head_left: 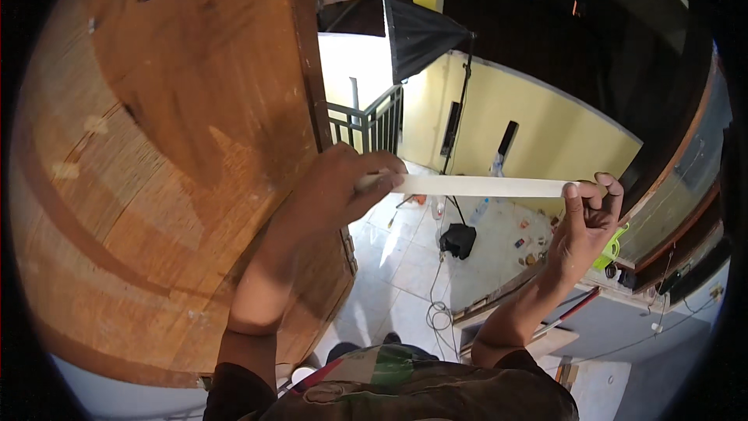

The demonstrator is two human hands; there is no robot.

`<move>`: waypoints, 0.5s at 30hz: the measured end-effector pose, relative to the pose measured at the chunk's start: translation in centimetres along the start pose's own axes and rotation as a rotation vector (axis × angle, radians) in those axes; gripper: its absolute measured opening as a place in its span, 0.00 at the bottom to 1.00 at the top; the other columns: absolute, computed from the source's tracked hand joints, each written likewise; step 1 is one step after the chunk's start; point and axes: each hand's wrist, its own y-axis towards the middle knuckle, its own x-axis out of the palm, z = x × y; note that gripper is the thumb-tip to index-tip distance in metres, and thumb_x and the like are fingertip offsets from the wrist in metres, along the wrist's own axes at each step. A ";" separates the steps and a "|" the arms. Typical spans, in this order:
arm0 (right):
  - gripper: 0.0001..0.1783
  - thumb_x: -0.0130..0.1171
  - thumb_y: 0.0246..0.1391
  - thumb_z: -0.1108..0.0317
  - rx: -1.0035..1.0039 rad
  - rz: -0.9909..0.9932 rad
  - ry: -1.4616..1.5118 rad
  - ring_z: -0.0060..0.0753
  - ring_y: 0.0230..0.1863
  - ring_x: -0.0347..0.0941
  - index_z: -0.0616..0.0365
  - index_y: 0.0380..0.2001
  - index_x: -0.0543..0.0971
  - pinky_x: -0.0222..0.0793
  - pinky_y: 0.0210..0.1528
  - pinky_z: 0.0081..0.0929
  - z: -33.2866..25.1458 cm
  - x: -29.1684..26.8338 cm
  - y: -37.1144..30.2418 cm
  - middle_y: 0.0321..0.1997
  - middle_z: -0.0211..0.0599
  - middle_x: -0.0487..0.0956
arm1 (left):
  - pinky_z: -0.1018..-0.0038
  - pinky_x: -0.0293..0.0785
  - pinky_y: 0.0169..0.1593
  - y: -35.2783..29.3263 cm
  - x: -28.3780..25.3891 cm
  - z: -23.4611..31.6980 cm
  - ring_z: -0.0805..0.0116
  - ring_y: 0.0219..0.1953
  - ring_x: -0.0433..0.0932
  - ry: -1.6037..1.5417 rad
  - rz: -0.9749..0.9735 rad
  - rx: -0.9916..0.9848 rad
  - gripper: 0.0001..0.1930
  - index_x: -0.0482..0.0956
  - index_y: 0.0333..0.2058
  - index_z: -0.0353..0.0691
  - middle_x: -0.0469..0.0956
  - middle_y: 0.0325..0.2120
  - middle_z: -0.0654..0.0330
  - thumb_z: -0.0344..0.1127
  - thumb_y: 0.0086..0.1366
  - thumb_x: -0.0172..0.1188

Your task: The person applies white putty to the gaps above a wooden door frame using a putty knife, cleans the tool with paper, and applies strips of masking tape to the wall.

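A pale strip of masking tape [483,185] is stretched nearly level between my two hands at chest height. My left hand [362,179] is closed around its left end, beside the edge of a wooden door [234,109]; whether a roll sits inside those fingers is hidden. At the other end, my right hand [590,214] pinches the tape between thumb and index finger, with the other fingers curled loosely. The tape hangs in the air, apart from the door. Patches of the door's brown surface look worn and scuffed.
Beyond the door stand a softbox lamp [425,35] on a stand, a metal railing [378,121] and a yellow wall [538,109]. A black bag [457,241] and a coiled cable [441,316] lie on the tiled floor [382,265]. A framed window [686,187] is at right.
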 end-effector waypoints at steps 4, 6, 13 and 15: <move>0.23 0.68 0.55 0.83 0.043 0.116 -0.210 0.20 0.38 0.77 0.61 0.52 0.72 0.69 0.46 0.19 2.6 -1.6 -0.2 0.32 0.34 0.84 | 0.64 0.76 0.38 5.0 2.0 -2.1 0.53 0.29 0.82 -0.292 -0.047 0.153 0.04 0.82 0.39 0.42 0.84 0.29 0.53 0.34 0.68 0.61; 0.22 0.68 0.56 0.79 0.194 0.142 -0.450 0.24 0.42 0.78 0.62 0.53 0.74 0.71 0.48 0.22 3.0 -4.0 -1.1 0.39 0.36 0.85 | 0.63 0.77 0.36 7.6 3.0 -1.0 0.52 0.29 0.84 -0.332 -0.194 0.042 0.04 0.81 0.38 0.41 0.84 0.26 0.53 0.33 0.67 0.60; 0.31 0.69 0.52 0.70 -0.187 -0.012 -1.223 0.58 0.69 0.65 0.59 0.61 0.75 0.51 0.75 0.47 -2.0 4.5 -4.3 0.63 0.54 0.75 | 0.53 0.74 0.38 14.3 6.9 2.5 0.41 0.32 0.80 -0.147 -0.454 0.512 0.09 0.83 0.38 0.42 0.80 0.26 0.46 0.39 0.65 0.62; 0.28 0.70 0.52 0.68 0.028 -0.218 -1.191 0.56 0.66 0.69 0.58 0.57 0.78 0.50 0.74 0.46 -2.3 4.3 -4.7 0.60 0.52 0.78 | 0.53 0.74 0.38 15.1 8.2 3.3 0.42 0.33 0.80 -0.201 -0.474 0.630 0.09 0.83 0.38 0.42 0.80 0.26 0.46 0.40 0.65 0.62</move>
